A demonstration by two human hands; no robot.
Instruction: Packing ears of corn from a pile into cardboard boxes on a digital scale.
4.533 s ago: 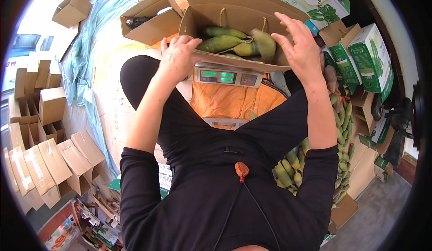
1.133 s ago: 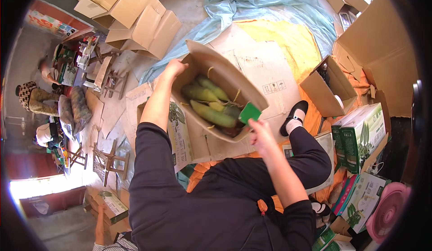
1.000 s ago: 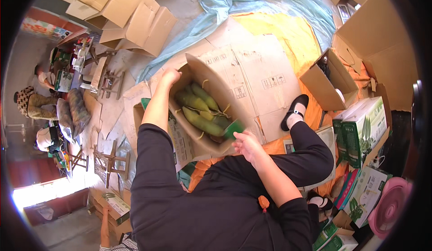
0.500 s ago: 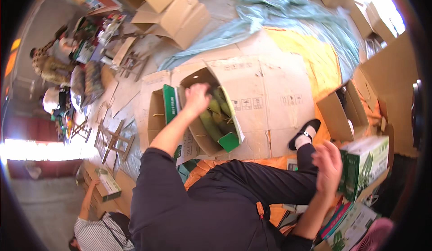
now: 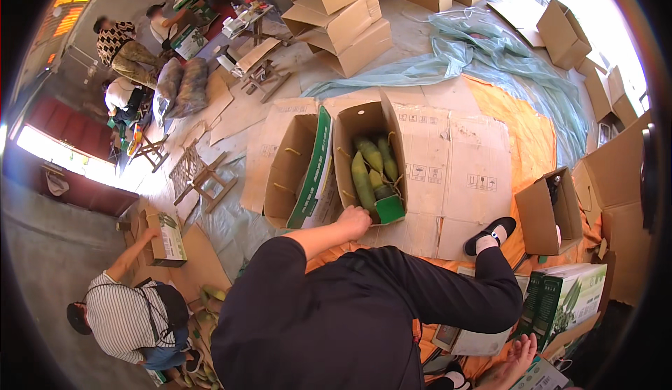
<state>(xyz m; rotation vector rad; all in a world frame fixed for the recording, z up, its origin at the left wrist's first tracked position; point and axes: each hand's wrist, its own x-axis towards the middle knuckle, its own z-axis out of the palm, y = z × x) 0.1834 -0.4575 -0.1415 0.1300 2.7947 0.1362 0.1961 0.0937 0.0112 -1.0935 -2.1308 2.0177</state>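
An upright cardboard carton (image 5: 343,131) holds several long, thick green radishes (image 5: 364,183), with a green flap (image 5: 389,209) at its near end. My left hand (image 5: 355,223) is at the carton's near left corner, its fingers curled against the edge. Close on the left stands a second carton (image 5: 283,173), empty inside, with a green side panel (image 5: 318,159) between the two. Low on the right, my right hand (image 5: 519,360) has its fingers stretched out and holds nothing. It is nearest to the green-and-white printed boxes (image 5: 570,299).
Both cartons stand on flattened cardboard (image 5: 455,138). An open carton (image 5: 546,215) is beside my foot. A wooden stool (image 5: 203,176) stands to the left. A co-worker in a striped shirt (image 5: 133,313) holds a box at lower left. Stacked cartons (image 5: 343,26) stand farther off.
My left hand has come out of the radish carton to its near edge. My right hand has dropped lower, away from beside the printed box. The whole view has shifted.
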